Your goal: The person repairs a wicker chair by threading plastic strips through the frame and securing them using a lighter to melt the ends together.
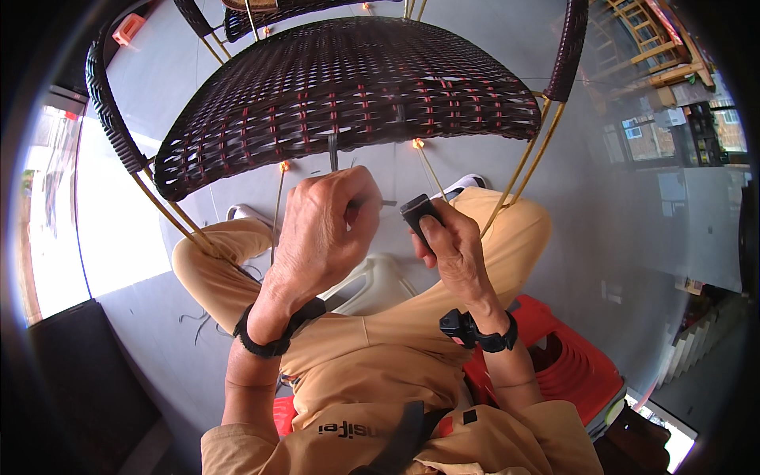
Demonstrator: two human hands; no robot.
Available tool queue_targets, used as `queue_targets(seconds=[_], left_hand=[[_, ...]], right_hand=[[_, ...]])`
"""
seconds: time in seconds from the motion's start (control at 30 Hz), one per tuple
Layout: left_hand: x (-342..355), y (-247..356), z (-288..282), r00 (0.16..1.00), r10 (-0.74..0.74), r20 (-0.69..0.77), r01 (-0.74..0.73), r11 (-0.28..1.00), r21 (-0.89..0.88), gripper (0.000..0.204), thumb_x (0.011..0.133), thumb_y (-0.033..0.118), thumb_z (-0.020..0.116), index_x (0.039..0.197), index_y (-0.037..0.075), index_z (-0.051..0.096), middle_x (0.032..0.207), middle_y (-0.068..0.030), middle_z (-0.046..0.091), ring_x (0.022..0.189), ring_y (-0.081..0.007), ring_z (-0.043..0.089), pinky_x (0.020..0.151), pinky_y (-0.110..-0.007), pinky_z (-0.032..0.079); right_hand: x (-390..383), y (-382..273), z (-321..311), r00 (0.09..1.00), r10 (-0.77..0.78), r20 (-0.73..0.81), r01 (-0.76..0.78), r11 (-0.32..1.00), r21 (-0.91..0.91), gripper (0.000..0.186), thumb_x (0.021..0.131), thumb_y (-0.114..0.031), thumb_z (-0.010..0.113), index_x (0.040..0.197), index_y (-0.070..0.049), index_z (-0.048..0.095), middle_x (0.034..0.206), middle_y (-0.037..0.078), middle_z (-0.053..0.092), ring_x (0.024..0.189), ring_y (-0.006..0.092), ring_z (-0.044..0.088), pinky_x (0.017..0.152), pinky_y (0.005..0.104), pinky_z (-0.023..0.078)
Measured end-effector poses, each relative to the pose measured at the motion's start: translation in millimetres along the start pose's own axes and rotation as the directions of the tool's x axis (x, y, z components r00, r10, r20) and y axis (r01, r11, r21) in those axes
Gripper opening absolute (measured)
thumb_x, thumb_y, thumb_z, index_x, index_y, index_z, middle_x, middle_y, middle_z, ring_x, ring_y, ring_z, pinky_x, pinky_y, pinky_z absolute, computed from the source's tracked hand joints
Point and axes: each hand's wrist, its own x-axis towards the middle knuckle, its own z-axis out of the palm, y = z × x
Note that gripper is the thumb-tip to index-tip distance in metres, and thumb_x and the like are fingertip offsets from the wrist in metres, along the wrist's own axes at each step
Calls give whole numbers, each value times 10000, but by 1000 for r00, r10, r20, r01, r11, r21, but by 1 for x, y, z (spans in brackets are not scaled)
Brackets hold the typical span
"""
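Chair (356, 95) was found in front of the person's knees (518, 226). Left hand (326, 222) was curled around the strip (333, 153) hanging from its edge; fingertips were hidden. Right hand (451, 249) gripped a black tool (419, 212), apart from the left. In judgement, good work called for steady strip tension, the tool kept clear of fingers and chair.

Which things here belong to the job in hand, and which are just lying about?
In use:
woven chair
dark strip running from its edge to the left hand
small black object in the right hand

Apparently just about:
second woven chair beyond
pinkish-red stool, upper left
wooden furniture, upper right
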Motion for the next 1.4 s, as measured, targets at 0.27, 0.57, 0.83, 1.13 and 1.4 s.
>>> queue_targets(seconds=[0.27,0.57,0.83,1.13,1.4], left_hand=[[0,0,1,999,32,-19,-32,999,3,68,737,43,543,710,-19,556,588,-70,551,483,-124,452,484,-261,384],[0,1,3,999,51,-10,-50,997,62,59,734,32,539,714,-21,558,602,-83,566,489,-134,470,494,-265,397],[-2,5,7,999,37,-4,-36,995,95,47,735,24,536,719,-12,561,610,-86,572,494,-149,479,502,-274,406],[-5,2,-2,998,63,-2,-63,992,114,35,731,20,540,721,-7,560,607,-87,555,508,-166,486,511,-288,409],[3,0,14,998,55,-39,-57,998,-35,42,741,-26,528,741,-66,538,668,-128,550,616,-196,511,585,-322,410]], right_hand=[[1,1,-3,1000,-21,-11,21,1000,-19,252,895,-234,484,779,-12,506,571,12,476,536,74,422,516,242,364],[0,2,-4,1000,-30,8,31,998,-62,246,880,-228,494,768,-9,507,556,12,463,536,76,415,518,250,364],[-2,2,-8,999,-33,-5,32,996,-82,254,893,-241,493,766,-21,511,556,7,467,526,73,412,507,254,363],[2,1,-3,997,-67,44,75,976,-204,242,887,-226,507,790,-5,520,551,36,476,520,96,438,506,280,383],[-80,6,-81,910,-140,-391,60,976,-211,186,901,-185,564,924,-8,510,652,8,470,531,70,419,485,256,368]])
